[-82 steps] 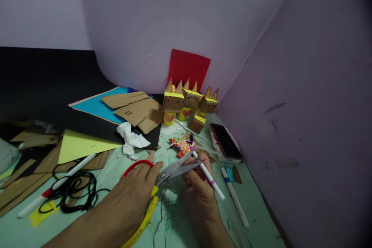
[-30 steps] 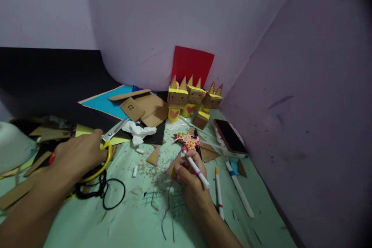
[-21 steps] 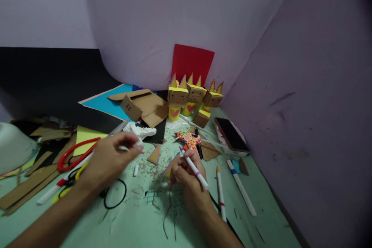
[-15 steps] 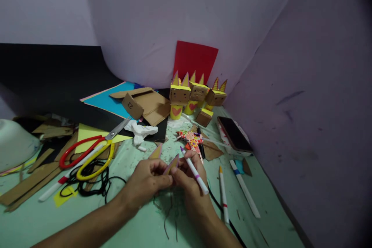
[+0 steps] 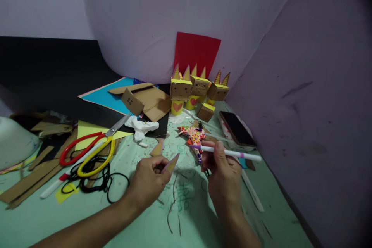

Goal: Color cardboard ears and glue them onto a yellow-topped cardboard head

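Observation:
Between thumb and fingers, my left hand (image 5: 149,180) pinches a small cardboard triangle (image 5: 171,163) with purple-coloured edges. My right hand (image 5: 223,174) is closed round a white marker (image 5: 229,153), whose purple tip points left toward the triangle without touching it. A similar cardboard triangle (image 5: 157,148) lies on the table just beyond my left hand. Near the marker tip is a colourful patterned figure (image 5: 192,135), partly hidden by my right hand. Several cardboard-headed figures (image 5: 180,90) with yellow bodies and pointed ears stand at the back.
Scissors (image 5: 110,131) with red and yellow handles lie at left beside a tangle of black cord (image 5: 95,180). Cardboard scraps (image 5: 31,184) and crumpled white tissue (image 5: 141,127) are nearby. A phone (image 5: 236,130) rests at right. Red card (image 5: 196,52) leans on the back wall.
My right hand has moved away to the right from the triangle, and the marker has swung to nearly level. My left hand still holds the triangle.

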{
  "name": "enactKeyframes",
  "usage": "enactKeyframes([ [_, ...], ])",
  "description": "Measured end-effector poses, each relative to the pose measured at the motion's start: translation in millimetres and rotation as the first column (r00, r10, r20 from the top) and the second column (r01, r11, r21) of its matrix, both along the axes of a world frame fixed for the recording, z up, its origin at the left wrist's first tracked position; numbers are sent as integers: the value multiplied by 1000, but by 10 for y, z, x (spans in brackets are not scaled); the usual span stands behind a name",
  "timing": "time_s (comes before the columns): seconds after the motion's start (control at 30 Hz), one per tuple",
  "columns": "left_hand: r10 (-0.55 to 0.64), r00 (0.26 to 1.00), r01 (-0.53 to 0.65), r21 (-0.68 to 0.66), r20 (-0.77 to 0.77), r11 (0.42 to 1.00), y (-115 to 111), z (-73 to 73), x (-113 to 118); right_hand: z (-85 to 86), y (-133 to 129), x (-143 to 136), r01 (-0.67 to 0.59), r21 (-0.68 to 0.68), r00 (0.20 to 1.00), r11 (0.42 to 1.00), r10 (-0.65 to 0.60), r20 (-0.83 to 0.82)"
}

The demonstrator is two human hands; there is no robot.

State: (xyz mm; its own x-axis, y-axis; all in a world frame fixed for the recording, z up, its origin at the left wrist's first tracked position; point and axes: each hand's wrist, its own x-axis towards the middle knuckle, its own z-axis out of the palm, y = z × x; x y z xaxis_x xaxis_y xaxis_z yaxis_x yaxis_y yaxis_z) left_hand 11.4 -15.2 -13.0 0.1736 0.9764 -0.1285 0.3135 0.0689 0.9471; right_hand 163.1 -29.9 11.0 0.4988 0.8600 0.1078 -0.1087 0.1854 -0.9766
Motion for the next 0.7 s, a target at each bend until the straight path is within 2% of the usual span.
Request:
enactKeyframes([
  [0.17, 20, 988, -10, 71, -150, 997, -33, -40, 1, -51, -46, -52, -68, 35, 947, 997, 54, 318],
  [0.3, 5, 982, 13, 98, -186, 995, -42, -24, -10, -91, -24, -63, -49, 26, 897, 998, 33, 441],
  [0.4, -3, 981, 21, 90, -195, 996, -42, -18, -12, -126, 12, -22, -40, 35, 882, 999, 19, 471],
  [0.57, -6, 977, 29, 105, -211, 994, -45, -24, -13, -168, 28, 4, -114, -1, 899, 993, 104, 425],
  [0.7, -12, 979, 33, 101, -203, 994, -53, -12, -20, -140, 21, -14, -145, 5, 877, 989, 126, 463],
])
